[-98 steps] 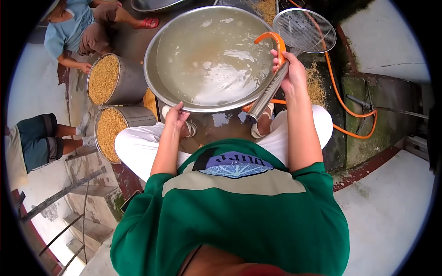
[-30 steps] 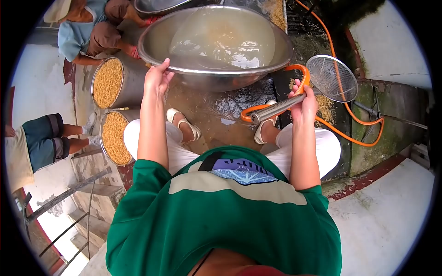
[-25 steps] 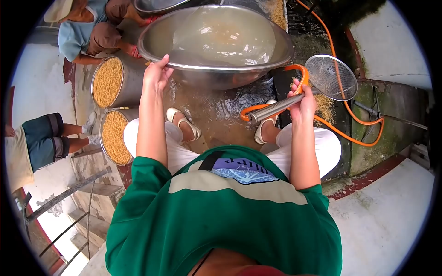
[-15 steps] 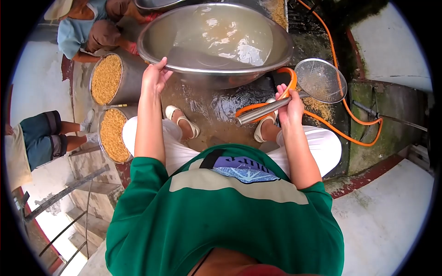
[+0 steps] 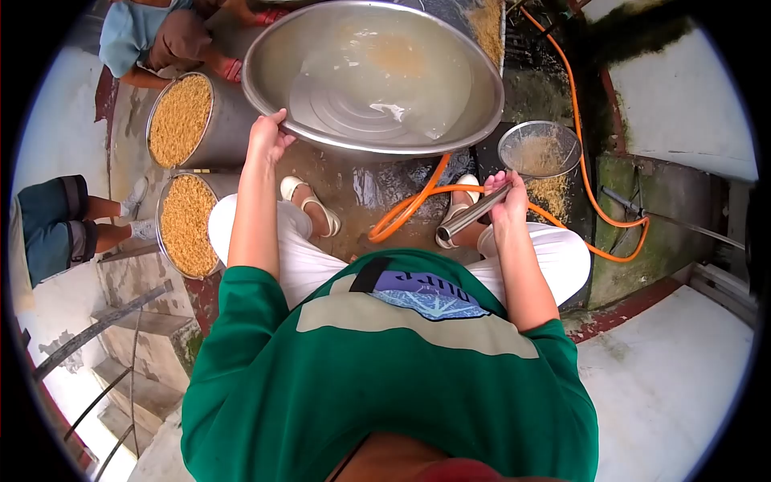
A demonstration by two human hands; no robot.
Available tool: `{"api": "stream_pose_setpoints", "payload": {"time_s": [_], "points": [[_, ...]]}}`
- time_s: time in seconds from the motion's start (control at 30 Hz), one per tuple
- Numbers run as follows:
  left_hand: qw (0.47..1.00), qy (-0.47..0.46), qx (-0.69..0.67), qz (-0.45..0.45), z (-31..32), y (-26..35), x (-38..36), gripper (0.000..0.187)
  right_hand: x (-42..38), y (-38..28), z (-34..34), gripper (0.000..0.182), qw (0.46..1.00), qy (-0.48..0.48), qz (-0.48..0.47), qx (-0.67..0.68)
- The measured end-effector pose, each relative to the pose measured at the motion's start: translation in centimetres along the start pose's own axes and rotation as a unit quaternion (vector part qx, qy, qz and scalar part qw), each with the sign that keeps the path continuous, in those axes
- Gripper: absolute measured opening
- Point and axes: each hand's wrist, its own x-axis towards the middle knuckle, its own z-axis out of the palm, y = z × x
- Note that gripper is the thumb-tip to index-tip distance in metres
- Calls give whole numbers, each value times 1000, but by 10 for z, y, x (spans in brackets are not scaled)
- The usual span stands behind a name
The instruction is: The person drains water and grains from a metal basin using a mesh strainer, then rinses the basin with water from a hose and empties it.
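The fingers of the left hand [image 5: 270,138] are bent around the near-left edge of the metal basin [image 5: 377,147], gripping its rim, with the thumb uppermost in view. The fingertips under the lip are hidden. The right hand [image 5: 508,199] is closed on the metal handle of the strainer [image 5: 540,149]; the handle lies across the palm, between the thumb and the curled fingers, its free end pointing toward the left and toward the person's body. The round mesh of the strainer is beyond the fingertips, to the right of the basin's near-right edge and apart from it.

The basin lies ahead of both hands and tilts, its cloudy water [image 5: 418,72] gathered toward the far and right sides, and part of the ringed bottom shows near the left hand. An orange hose [image 5: 399,217] loops on the wet floor between the near edge of the basin and the person's sandals [image 5: 321,213], passes behind the right wrist and curves up the right side. Spilled grain [image 5: 551,195] lies on the floor just below the mesh.

To the left stand two metal buckets [image 5: 229,120] filled with grain. A crouching person [image 5: 181,40] has an arm by the farther bucket; a standing person [image 5: 48,225] is at the far left.
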Motion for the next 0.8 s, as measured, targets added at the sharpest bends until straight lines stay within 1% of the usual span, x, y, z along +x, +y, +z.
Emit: {"api": "stream_pose_setpoints", "payload": {"time_s": [0.03,0.1,0.17,0.2,0.23,0.3,0.33,0.37,0.43,0.47,0.5,0.57,0.63,0.7,0.73,0.77,0.8], "points": [[1000,-10,5,-8,-4,-1,3,14,3,-8,-1,19,993,-120,2,11],[1000,-18,8,-10,-16,-11,17,16,-1,-31,15,23,974,-220,34,28],[1000,-18,-7,7,-23,-18,29,16,-25,-38,37,26,986,-160,9,-34],[1000,-5,-10,14,-23,-21,32,21,-33,-36,41,27,986,-145,22,-79],[1000,-9,-16,14,-24,-26,34,21,-36,-32,43,25,986,-107,52,-114],[998,26,-17,50,-22,-31,32,24,-29,-36,32,22,965,-214,142,-56],[997,11,-38,62,-20,-32,28,26,-32,-41,34,19,966,-194,170,-31],[997,11,-40,59,-23,-28,24,26,-36,-43,36,19,964,-207,162,-22],[998,52,-2,44,-22,-21,20,20,-47,-55,52,19,971,-213,74,-75],[997,47,-28,47,-29,-20,23,22,-50,-63,61,19,970,-224,31,-86],[996,49,-38,57,-32,-18,20,24,-56,-73,71,20,967,-234,40,-97],[997,48,-38,54,-50,-18,27,25,-101,-48,88,22,977,-141,-66,-144],[995,55,-47,71,-60,-13,28,24,-96,-23,52,22,960,-196,-45,-194],[993,69,-49,80,-65,-12,22,24,-75,-28,26,23,961,-184,-36,-202],[993,73,-40,83,-65,-6,14,24,-73,-32,31,23,964,-157,-38,-209],[993,77,-31,85,-66,-2,6,23,-69,-39,36,23,965,-168,-20,-201],[991,78,-41,96,-67,-1,3,23,-67,-47,45,23,963,-202,4,-180]]}}
